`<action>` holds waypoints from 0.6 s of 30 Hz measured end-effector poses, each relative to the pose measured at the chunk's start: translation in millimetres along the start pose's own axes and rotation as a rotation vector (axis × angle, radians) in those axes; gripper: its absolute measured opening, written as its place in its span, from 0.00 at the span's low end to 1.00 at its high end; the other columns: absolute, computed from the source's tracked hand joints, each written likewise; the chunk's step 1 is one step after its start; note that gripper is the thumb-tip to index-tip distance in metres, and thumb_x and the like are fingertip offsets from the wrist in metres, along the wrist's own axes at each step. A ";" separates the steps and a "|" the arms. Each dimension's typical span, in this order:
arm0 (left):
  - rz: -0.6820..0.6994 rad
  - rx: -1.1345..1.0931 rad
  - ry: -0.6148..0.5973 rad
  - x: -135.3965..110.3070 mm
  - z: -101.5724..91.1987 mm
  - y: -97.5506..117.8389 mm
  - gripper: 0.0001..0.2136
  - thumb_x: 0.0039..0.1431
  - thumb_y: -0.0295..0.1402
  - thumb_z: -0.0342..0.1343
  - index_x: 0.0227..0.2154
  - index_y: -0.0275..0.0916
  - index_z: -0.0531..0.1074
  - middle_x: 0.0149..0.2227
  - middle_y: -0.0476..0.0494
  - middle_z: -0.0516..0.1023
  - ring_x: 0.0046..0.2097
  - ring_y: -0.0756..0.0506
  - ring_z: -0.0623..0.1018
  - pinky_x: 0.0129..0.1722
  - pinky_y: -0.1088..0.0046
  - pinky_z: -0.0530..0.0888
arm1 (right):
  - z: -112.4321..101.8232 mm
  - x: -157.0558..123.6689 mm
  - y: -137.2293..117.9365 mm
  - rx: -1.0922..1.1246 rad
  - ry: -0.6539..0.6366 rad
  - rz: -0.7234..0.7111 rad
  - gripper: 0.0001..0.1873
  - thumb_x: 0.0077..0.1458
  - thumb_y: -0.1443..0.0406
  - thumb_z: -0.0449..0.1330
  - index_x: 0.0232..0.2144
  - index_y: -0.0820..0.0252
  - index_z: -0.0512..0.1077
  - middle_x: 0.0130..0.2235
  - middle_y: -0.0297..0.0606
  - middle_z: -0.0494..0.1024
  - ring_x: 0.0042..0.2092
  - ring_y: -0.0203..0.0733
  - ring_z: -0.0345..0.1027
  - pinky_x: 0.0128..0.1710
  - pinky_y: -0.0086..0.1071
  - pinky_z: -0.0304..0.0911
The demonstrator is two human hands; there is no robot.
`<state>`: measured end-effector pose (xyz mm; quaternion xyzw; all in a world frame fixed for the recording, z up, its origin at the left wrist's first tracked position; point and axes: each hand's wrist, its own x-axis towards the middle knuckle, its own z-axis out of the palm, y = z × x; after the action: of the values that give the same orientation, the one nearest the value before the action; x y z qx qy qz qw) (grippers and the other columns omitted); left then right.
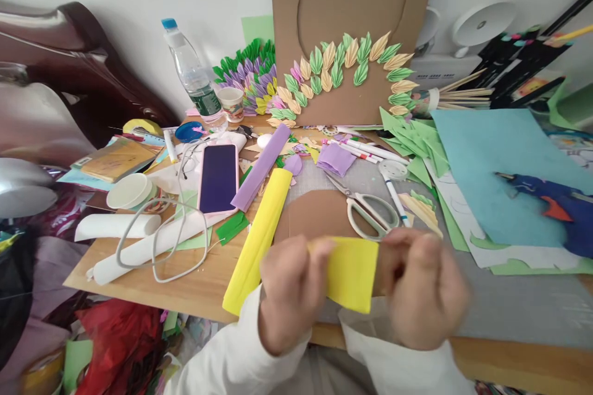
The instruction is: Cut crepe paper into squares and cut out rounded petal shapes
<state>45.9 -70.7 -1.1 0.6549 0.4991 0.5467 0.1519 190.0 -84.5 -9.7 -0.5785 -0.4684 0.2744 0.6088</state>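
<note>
My left hand (296, 287) pinches a small square of yellow crepe paper (353, 274) between thumb and fingers, above the front of the table. Close to the paper's right edge is my right hand (424, 287), closed and slightly blurred; whatever its fingertips hold is hidden. Just beyond the hands lie scissors (370, 213) with white handles, partly over a piece of brown cardboard (315, 213). A roll of yellow crepe paper (259, 237) lies to the left of my left hand, with a purple strip (262, 166) beyond it.
A brown board (343, 12) with folded paper leaves leans on the wall. A water bottle (194, 77), a phone (218, 178) and a looped white cable (157, 278) are on the left. At right, a blue glue gun (551, 200) rests on blue paper (486, 148).
</note>
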 end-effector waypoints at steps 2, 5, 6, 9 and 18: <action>-0.339 -0.104 -0.071 9.6 2.3 -3.8 0.22 0.67 0.36 0.48 0.18 0.41 0.50 0.18 0.55 0.50 0.20 0.53 0.52 0.18 0.74 0.50 | -3.5 13.8 0.9 0.178 -0.037 0.226 0.25 0.65 0.48 0.44 0.29 0.56 0.69 0.11 0.25 0.59 0.14 0.33 0.48 0.15 0.29 0.44; -0.521 -0.223 -0.210 17.4 2.3 -9.5 0.22 0.67 0.40 0.47 0.18 0.40 0.50 0.18 0.54 0.49 0.21 0.53 0.51 0.18 0.74 0.50 | -6.0 20.9 1.3 0.250 -0.362 0.408 0.30 0.56 0.38 0.47 0.33 0.57 0.69 0.14 0.29 0.65 0.15 0.33 0.50 0.13 0.27 0.43; -0.524 -0.236 -0.247 18.0 1.9 -10.5 0.22 0.67 0.40 0.47 0.18 0.40 0.51 0.18 0.54 0.50 0.21 0.53 0.51 0.18 0.74 0.50 | -4.6 19.3 0.8 0.250 -0.478 0.436 0.29 0.54 0.39 0.51 0.34 0.56 0.69 0.15 0.29 0.67 0.16 0.33 0.51 0.14 0.26 0.45; -0.510 -0.241 -0.328 17.5 0.0 -11.8 0.23 0.65 0.41 0.49 0.17 0.39 0.51 0.17 0.54 0.50 0.21 0.54 0.52 0.18 0.74 0.51 | 4.2 10.1 -2.0 0.210 -0.660 0.457 0.19 0.57 0.49 0.58 0.26 0.56 0.63 0.18 0.26 0.60 0.19 0.31 0.51 0.17 0.25 0.48; -0.628 -0.355 -0.040 33.5 -18.8 -32.4 0.21 0.65 0.45 0.51 0.19 0.39 0.68 0.14 0.54 0.64 0.19 0.54 0.63 0.20 0.79 0.62 | 1.2 8.7 2.8 0.221 -0.459 0.390 0.21 0.61 0.56 0.57 0.21 0.56 0.54 0.21 0.25 0.47 0.21 0.30 0.42 0.17 0.25 0.45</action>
<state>10.5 -35.0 0.4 0.4435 0.5701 0.5386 0.4337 193.1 -75.9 -10.4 -0.5108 -0.4410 0.5586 0.4822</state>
